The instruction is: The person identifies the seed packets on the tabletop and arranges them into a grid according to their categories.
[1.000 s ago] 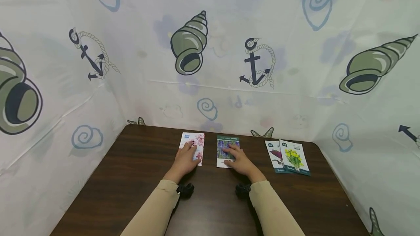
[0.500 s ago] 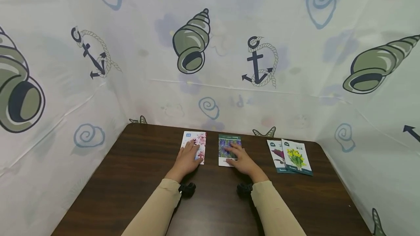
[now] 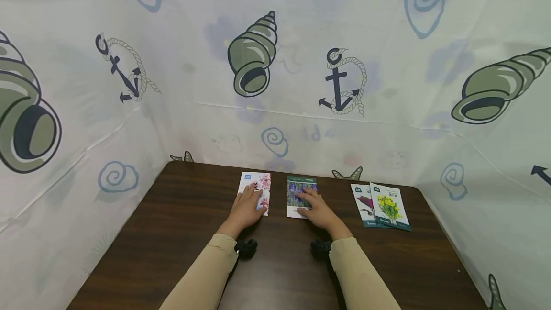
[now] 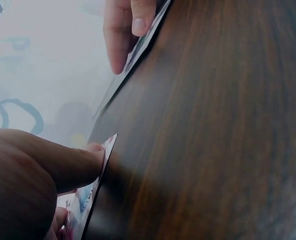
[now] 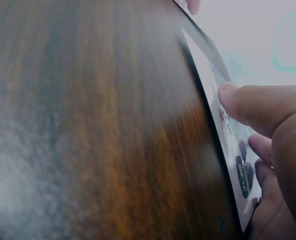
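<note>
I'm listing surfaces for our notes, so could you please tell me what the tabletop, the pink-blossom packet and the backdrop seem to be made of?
Tabletop: wood or wood-look laminate, dark brown with a soft sheen; streaky grain shows.
Pink-blossom packet: probably paper or thin card, printed; it looks thin and crisp-edged.
Backdrop: likely fabric or plastic sheeting, fairly matte; creases cross it.

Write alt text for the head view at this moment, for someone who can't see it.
A person's left hand rests on a pink-flowered packet and the right hand on a purple-flowered packet, the two lying apart on a dark wooden table. To the right, a yellow-flowered packet overlaps another packet; patterned white cloth hangs behind.
</note>
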### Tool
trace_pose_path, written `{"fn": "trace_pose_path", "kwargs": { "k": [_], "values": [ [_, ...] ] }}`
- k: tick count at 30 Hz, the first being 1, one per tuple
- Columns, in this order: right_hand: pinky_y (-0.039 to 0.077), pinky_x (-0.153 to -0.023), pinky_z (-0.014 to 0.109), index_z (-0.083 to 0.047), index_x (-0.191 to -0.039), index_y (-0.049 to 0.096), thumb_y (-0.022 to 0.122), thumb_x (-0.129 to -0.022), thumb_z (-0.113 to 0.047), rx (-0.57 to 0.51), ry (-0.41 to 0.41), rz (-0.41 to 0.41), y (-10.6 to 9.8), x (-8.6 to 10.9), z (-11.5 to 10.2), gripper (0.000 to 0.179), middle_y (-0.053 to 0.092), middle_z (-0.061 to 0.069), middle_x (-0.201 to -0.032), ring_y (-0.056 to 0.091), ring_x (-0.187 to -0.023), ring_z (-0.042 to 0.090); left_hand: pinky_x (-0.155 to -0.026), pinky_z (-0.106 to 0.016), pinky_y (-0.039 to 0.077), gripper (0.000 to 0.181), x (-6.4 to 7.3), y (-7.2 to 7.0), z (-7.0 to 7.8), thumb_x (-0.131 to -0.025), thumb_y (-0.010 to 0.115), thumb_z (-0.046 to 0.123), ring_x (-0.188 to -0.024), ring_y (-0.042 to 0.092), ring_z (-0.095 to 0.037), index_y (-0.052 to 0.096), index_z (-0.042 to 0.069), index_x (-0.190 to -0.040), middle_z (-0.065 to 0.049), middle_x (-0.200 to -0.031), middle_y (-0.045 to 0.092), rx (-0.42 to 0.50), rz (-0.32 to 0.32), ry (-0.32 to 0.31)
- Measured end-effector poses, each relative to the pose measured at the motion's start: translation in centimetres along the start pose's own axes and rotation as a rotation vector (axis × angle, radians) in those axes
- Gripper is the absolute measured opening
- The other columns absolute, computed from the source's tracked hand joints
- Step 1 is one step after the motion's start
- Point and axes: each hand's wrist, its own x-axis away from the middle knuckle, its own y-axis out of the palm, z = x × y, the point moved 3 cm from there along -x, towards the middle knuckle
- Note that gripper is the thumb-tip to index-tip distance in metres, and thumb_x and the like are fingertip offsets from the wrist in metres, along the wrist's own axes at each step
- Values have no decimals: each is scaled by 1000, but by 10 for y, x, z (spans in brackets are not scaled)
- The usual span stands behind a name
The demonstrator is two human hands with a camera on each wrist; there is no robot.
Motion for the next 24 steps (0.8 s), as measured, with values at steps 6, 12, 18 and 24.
{"fn": "trace_pose_path", "kwargs": {
  "k": [6, 12, 18, 24],
  "values": [
    [3, -125, 65, -19, -152, 49, 64, -101, -28, -72, 6, 9, -2, 0, 1, 54, 23, 12, -169, 7, -158, 41, -126, -63, 11, 64, -1, -1, 0, -97, 67, 34, -157, 16, -42, 46, 10, -153, -20, -168, 21, 21, 0, 0],
    [10, -121, 72, -26, -152, 48, 62, -102, -31, -187, 56, 43, -4, 4, 4, 53, 20, 4, -170, 3, -159, 37, -125, -63, 10, 66, -2, 1, -1, -97, 66, 34, -156, 15, -43, 44, 9, -153, -22, -168, 21, 24, -7, 2],
    [19, -121, 70, -23, -152, 48, 63, -101, -32, -207, 58, 121, -4, 8, 8, 54, 25, 6, -168, 12, -159, 36, -126, -63, 8, 67, -5, 8, -7, -96, 67, 34, -157, 13, -43, 44, 9, -154, -21, -168, 19, 44, -1, 7],
    [18, -120, 71, -24, -152, 48, 64, -100, -33, -226, 92, 177, -8, 18, 9, 56, 26, 9, -168, 10, -159, 36, -126, -63, 10, 67, -3, 6, -6, -96, 67, 36, -157, 15, -42, 45, 10, -153, -20, -168, 22, 38, 0, 8]
  ]
}}
